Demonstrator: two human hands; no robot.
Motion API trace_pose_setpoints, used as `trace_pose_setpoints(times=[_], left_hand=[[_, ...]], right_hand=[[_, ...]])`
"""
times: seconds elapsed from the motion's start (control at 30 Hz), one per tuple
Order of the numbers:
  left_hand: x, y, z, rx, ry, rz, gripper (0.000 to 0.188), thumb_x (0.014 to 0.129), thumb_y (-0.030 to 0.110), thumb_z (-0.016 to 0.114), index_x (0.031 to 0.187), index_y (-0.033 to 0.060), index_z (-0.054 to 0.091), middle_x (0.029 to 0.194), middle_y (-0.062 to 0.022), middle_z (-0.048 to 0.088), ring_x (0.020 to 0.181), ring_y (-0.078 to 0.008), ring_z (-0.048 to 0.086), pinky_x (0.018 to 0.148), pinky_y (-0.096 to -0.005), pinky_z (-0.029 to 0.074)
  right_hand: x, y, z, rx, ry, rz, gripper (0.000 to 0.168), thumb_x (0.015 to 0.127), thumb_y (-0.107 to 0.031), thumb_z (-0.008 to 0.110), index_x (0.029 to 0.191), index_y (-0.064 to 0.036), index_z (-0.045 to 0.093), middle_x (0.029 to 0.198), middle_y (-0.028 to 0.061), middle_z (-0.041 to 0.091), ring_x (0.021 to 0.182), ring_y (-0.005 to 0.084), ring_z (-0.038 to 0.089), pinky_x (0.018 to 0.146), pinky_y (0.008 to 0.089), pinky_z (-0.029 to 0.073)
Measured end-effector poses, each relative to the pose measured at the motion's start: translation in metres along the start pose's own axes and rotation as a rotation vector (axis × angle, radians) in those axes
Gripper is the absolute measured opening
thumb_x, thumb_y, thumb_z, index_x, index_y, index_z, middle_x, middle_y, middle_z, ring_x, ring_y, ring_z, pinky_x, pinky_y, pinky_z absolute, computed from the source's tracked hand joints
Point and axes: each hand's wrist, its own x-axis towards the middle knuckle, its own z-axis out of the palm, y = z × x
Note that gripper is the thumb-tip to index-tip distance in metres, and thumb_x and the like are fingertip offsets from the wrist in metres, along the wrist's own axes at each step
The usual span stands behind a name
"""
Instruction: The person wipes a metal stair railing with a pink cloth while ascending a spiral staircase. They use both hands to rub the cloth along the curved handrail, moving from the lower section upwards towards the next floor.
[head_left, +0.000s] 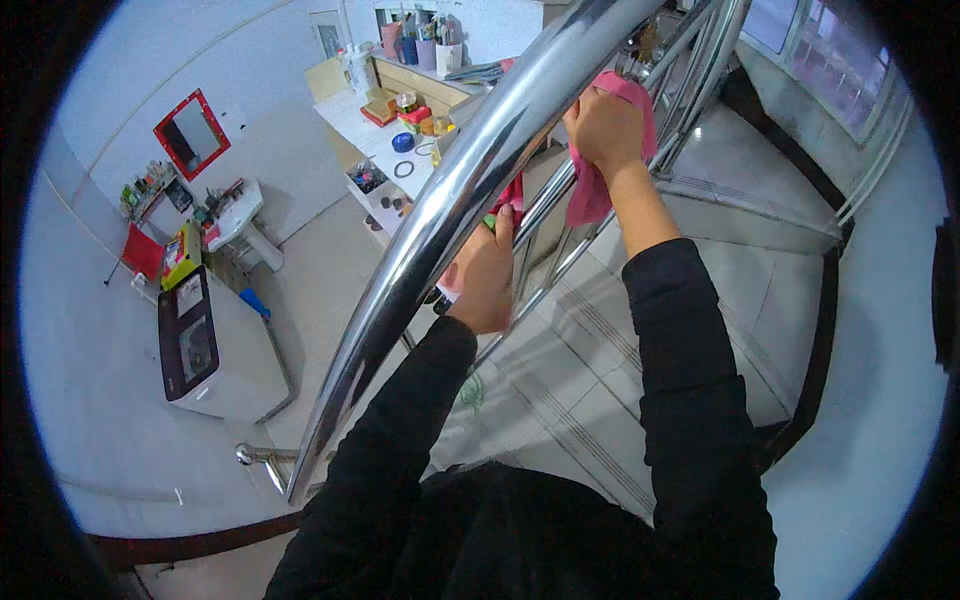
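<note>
A thick, shiny steel handrail (442, 225) slants across the view in front of me. My right hand (609, 131) is beyond it, gripping a pink cloth (590, 196) against a thinner steel rail (551, 196) of the staircase railing. Lower down, my left hand (484, 274) is curled by the same thinner rail, its fingers partly hidden behind the handrail. At its thumb shows a red-pink cloth (511, 193) with a bit of green. Whether both pink pieces are one cloth is hidden.
Tiled stairs (585, 375) run below the railing. Beyond it stands a white counter (375, 139) with tape rolls, boxes and brush pots. At left are a washing machine (217, 337), a pedestal sink (240, 217) and a red-framed mirror (192, 135). A steel rail end (259, 454) juts out at lower left.
</note>
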Motion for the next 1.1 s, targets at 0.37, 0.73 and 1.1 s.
trace_pose_setpoints(times=[0.37, 0.73, 1.1], left_hand=[[-0.025, 0.003, -0.021, 0.030, 0.020, 0.308, 0.041, 0.096, 0.014, 0.050, 0.136, 0.0086, 0.045, 0.107, -0.0196, 0.056, 0.096, -0.0395, 0.059, 0.078, -0.0439, 0.048], [-0.058, -0.032, -0.036, 0.156, -0.010, 0.166, 0.043, 0.093, 0.014, 0.054, 0.134, 0.0099, 0.041, 0.108, -0.0199, 0.056, 0.095, -0.0423, 0.059, 0.078, -0.0485, 0.049], [-0.087, -0.049, -0.060, 0.172, -0.105, -0.033, 0.052, 0.086, 0.006, 0.056, 0.136, 0.0100, 0.042, 0.119, -0.0226, 0.055, 0.111, -0.0411, 0.054, 0.095, -0.0489, 0.042]], right_hand=[[-0.028, -0.030, -0.005, 0.126, -0.096, 0.023, 0.024, 0.081, -0.027, 0.059, 0.064, -0.012, 0.067, 0.061, 0.0135, 0.064, 0.053, 0.0309, 0.063, 0.049, 0.0409, 0.046], [-0.081, -0.080, -0.005, 0.149, -0.292, 0.049, 0.031, 0.088, -0.033, 0.053, 0.068, -0.012, 0.066, 0.064, 0.0142, 0.066, 0.056, 0.0325, 0.065, 0.053, 0.0439, 0.049], [-0.145, -0.150, -0.030, 0.431, -0.707, 0.087, 0.012, 0.076, -0.023, 0.060, 0.083, -0.014, 0.065, 0.082, 0.0135, 0.069, 0.079, 0.0335, 0.067, 0.070, 0.0450, 0.049]])
